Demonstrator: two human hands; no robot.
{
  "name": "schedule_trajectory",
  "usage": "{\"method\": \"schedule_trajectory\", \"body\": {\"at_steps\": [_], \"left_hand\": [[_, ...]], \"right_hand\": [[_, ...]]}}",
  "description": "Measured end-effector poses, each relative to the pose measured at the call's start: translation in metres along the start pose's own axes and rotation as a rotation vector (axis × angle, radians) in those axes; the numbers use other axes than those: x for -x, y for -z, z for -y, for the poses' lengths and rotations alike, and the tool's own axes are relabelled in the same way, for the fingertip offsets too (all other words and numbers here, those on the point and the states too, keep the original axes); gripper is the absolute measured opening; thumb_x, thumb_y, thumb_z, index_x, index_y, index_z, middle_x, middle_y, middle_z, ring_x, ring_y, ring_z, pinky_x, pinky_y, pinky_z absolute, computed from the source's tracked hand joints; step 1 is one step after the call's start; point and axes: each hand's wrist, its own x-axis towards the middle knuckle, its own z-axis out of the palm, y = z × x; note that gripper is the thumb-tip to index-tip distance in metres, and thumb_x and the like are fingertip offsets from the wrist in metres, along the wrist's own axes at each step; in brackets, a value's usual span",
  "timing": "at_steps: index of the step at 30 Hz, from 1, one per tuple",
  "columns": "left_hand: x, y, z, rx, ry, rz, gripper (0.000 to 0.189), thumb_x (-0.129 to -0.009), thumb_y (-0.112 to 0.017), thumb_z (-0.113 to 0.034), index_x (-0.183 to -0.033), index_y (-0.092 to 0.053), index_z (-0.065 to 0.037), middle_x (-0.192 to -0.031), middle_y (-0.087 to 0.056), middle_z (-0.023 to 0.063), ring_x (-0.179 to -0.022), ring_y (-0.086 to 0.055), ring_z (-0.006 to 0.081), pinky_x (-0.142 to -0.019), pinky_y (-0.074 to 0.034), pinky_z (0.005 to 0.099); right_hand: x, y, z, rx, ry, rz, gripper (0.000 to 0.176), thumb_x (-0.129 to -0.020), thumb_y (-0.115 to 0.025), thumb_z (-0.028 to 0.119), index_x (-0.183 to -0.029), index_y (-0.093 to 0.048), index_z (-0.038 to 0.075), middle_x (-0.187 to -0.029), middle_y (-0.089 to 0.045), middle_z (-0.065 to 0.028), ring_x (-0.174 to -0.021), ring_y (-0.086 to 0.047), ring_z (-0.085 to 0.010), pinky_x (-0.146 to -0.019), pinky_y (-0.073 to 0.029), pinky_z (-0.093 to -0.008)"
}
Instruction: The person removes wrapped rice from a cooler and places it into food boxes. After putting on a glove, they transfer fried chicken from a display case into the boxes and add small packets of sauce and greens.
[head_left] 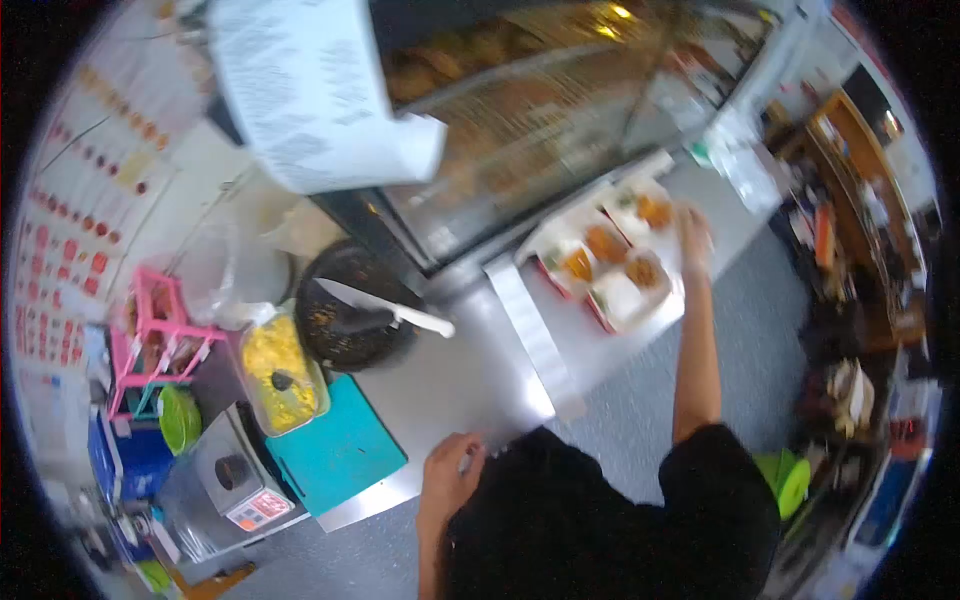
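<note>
My right hand (pixel 693 240) is at the right end of the steel counter, beside the upper food box (pixel 636 213); blur hides its fingers. More open boxes with food and white contents, among them the lower box (pixel 622 298), stand just left of it. My left hand (pixel 455 470) is at the counter's front edge with its fingers curled; whatever may be in them is too small to name. A long paper strip (pixel 530 330) lies across the counter between the hands.
A knife (pixel 385 308) rests across a round black pan (pixel 345 345). Nearby are a tray of yellow food (pixel 280 370) and a teal cutting board (pixel 340 445). A glass display case (pixel 520 130) rises behind the counter, with printed paper (pixel 310 90) hanging at its left.
</note>
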Motion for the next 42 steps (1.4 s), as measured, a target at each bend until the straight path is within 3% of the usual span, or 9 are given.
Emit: {"method": "schedule_trajectory", "body": {"at_steps": [3,5,10,13,20,25,32,36,42], "left_hand": [[-0.004,-0.002,0.009,-0.030,-0.068,0.027,0.021,-0.084,-0.066,-0.005,-0.105,-0.065,-0.003,-0.088,-0.066,0.0131,-0.081,-0.066,0.0273,-0.075,-0.052,0.0364],[-0.013,-0.009,0.013,-0.055,-0.100,0.000,0.020,-0.085,-0.067,-0.009,-0.104,-0.065,-0.004,-0.087,-0.066,0.0127,-0.080,-0.065,0.0286,-0.075,-0.052,0.0366],[-0.039,-0.041,-0.004,0.054,-0.296,0.243,0.023,-0.091,-0.062,-0.026,-0.100,-0.067,-0.006,-0.084,-0.066,0.0118,-0.078,-0.064,0.0310,-0.074,-0.052,0.0410],[-0.047,-0.047,-0.036,-0.118,-0.133,0.535,0.028,-0.092,-0.059,-0.033,-0.096,-0.067,-0.006,-0.082,-0.067,0.0121,-0.075,-0.065,0.0332,-0.073,-0.052,0.0445],[-0.020,-0.055,0.011,-0.057,-0.237,0.323,0.027,-0.095,-0.053,-0.030,-0.094,-0.064,-0.005,-0.083,-0.067,0.0194,-0.076,-0.064,0.0402,-0.074,-0.050,0.0505],[0.012,-0.024,0.051,-0.098,-0.403,0.366,0.024,-0.095,-0.051,-0.023,-0.108,-0.060,-0.005,-0.084,-0.066,0.0212,-0.079,-0.063,0.0417,-0.074,-0.049,0.0511],[0.067,0.084,0.114,-0.017,-0.388,0.175,0.027,-0.093,-0.058,-0.028,-0.084,-0.061,-0.003,-0.078,-0.066,0.0175,-0.070,-0.063,0.0389,-0.065,-0.050,0.0495],[0.140,0.125,0.215,0.087,0.130,0.168,0.025,-0.086,-0.070,-0.027,-0.081,-0.063,-0.004,-0.073,-0.066,0.0158,-0.066,-0.063,0.0362,-0.063,-0.050,0.0443],[0.259,0.153,0.337,-0.181,0.377,0.056,0.034,-0.093,-0.057,-0.038,-0.091,-0.067,-0.005,-0.084,-0.067,0.0218,-0.077,-0.066,0.0392,-0.067,-0.051,0.0487]], "right_hand": [[0.050,-0.011,-0.028,-0.693,-0.064,0.085,0.038,-0.093,-0.059,0.034,-0.108,-0.065,-0.001,-0.098,-0.065,-0.0040,-0.088,-0.058,-0.0109,-0.081,-0.048,-0.0272],[0.102,0.004,0.021,-0.524,-0.044,0.182,0.042,-0.091,-0.060,0.039,-0.107,-0.066,0.000,-0.097,-0.064,-0.0045,-0.088,-0.057,-0.0126,-0.081,-0.047,-0.0279],[0.206,-0.020,0.056,-0.877,-0.315,0.310,0.040,-0.095,-0.056,0.038,-0.115,-0.062,0.004,-0.112,-0.063,-0.0076,-0.095,-0.058,-0.0170,-0.083,-0.048,-0.0316],[0.261,-0.044,0.076,-1.184,-0.371,0.424,0.057,-0.096,-0.051,0.048,-0.137,-0.049,0.008,-0.135,-0.051,-0.0103,-0.111,-0.053,-0.0224,-0.093,-0.044,-0.0392],[0.299,-0.056,0.151,-1.152,-0.539,0.483,0.069,-0.096,-0.045,0.054,-0.149,-0.032,0.012,-0.149,-0.036,-0.0092,-0.126,-0.044,-0.0265,-0.105,-0.033,-0.0444],[0.332,-0.088,0.190,-1.023,-0.340,0.619,0.074,-0.095,-0.043,0.058,-0.154,-0.019,0.019,-0.156,-0.024,-0.0119,-0.140,-0.031,-0.0274,-0.112,-0.023,-0.0504],[0.401,-0.156,0.259,-0.523,0.360,0.737,0.049,-0.101,-0.046,0.037,-0.140,-0.046,0.007,-0.145,-0.044,-0.0147,-0.137,-0.037,-0.0299,-0.116,-0.025,-0.0391],[0.427,-0.205,0.293,-0.360,0.517,0.699,0.042,-0.098,-0.052,0.031,-0.129,-0.054,0.003,-0.134,-0.054,-0.0176,-0.127,-0.049,-0.0347,-0.109,-0.037,-0.0420],[0.457,-0.258,0.361,-0.359,0.744,0.806,0.033,-0.091,-0.062,0.016,-0.123,-0.060,0.009,-0.118,-0.065,-0.0147,-0.111,-0.060,-0.0326,-0.095,-0.048,-0.0428]]}}
